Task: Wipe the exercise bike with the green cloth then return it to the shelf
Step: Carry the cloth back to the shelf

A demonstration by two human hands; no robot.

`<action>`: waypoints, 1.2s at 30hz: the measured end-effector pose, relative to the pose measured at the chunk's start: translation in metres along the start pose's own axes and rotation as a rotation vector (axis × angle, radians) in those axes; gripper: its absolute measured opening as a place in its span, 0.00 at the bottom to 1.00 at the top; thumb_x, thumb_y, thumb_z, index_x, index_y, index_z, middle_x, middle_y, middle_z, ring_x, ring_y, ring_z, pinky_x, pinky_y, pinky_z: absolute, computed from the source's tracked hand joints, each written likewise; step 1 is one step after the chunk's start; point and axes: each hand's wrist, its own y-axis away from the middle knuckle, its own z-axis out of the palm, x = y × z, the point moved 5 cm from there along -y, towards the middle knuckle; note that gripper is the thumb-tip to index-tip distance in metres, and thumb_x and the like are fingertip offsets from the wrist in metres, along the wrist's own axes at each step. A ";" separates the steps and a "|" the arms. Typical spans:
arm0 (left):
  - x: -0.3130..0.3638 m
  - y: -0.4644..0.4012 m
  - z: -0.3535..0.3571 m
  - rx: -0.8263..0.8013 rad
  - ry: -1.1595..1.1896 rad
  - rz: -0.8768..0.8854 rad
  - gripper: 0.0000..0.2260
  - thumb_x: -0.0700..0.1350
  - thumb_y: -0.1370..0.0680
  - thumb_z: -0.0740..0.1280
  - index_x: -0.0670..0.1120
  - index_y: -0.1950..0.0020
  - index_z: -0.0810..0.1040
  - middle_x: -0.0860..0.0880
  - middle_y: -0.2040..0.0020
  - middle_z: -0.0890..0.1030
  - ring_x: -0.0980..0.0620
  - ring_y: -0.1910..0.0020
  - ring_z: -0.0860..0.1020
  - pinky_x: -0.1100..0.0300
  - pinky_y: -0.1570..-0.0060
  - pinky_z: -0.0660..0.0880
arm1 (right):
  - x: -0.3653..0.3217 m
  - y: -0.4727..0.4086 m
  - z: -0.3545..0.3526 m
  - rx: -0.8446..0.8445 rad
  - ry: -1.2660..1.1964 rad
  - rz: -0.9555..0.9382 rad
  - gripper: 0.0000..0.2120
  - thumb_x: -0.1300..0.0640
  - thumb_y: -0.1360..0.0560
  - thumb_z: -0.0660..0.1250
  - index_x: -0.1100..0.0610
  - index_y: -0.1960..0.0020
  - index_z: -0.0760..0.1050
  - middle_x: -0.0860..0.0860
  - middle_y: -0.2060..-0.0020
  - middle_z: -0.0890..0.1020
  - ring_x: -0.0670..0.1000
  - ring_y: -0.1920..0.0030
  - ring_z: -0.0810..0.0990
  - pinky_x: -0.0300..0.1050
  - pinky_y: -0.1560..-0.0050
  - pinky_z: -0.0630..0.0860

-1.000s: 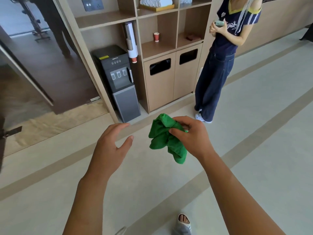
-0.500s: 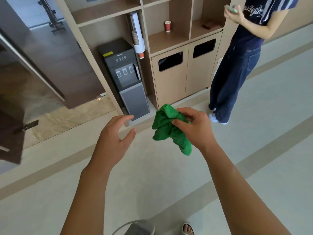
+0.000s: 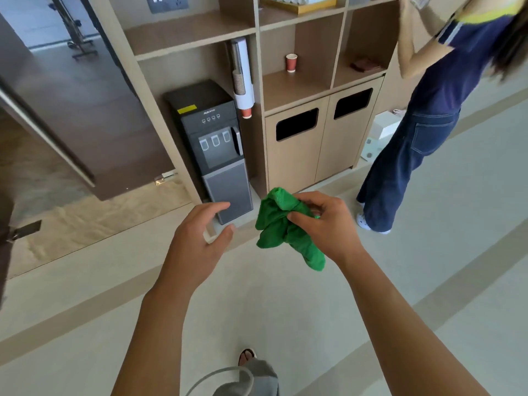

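A crumpled green cloth (image 3: 281,228) hangs in front of me, and my right hand (image 3: 325,224) grips it by its upper part. My left hand (image 3: 200,238) floats just left of the cloth with loosely curved fingers and holds nothing. The wooden shelf unit (image 3: 297,90) stands ahead with open compartments above two cabinet doors. Part of an exercise bike's frame (image 3: 77,35) shows through the doorway at the top left.
A black water dispenser (image 3: 211,144) stands in the shelf's left bay under a cup holder (image 3: 243,78). A red paper cup (image 3: 291,62) sits in a compartment. A person in jeans (image 3: 414,150) stands at the right. A dark door (image 3: 65,110) hangs open at left.
I have moved closer to the shelf, which now fills more of the view. My right hand still holds the cloth, and the left hand stays beside it.
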 end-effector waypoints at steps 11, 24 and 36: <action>-0.057 -0.101 -0.064 -0.005 0.099 0.108 0.20 0.49 0.20 0.73 0.57 0.29 0.76 0.63 0.33 0.76 0.64 0.32 0.73 0.67 0.35 0.69 | -0.056 -0.093 0.092 0.043 0.060 -0.060 0.12 0.59 0.25 0.77 0.46 0.43 0.86 0.42 0.49 0.87 0.43 0.48 0.84 0.37 0.46 0.82; -0.089 -0.173 -0.056 -0.019 0.102 0.142 0.19 0.47 0.23 0.75 0.52 0.33 0.79 0.59 0.41 0.79 0.60 0.40 0.77 0.70 0.42 0.73 | -0.069 -0.178 0.141 -0.073 0.018 -0.099 0.10 0.59 0.24 0.78 0.52 0.43 0.87 0.44 0.51 0.88 0.44 0.51 0.85 0.39 0.48 0.83; -0.065 -0.310 -0.041 0.224 0.001 0.143 0.04 0.42 0.19 0.69 0.49 0.46 0.82 0.58 0.52 0.82 0.58 0.51 0.81 0.61 0.52 0.78 | -0.048 -0.336 0.115 -0.177 -0.038 -0.168 0.11 0.59 0.26 0.80 0.54 0.45 0.87 0.46 0.52 0.88 0.43 0.54 0.86 0.34 0.53 0.80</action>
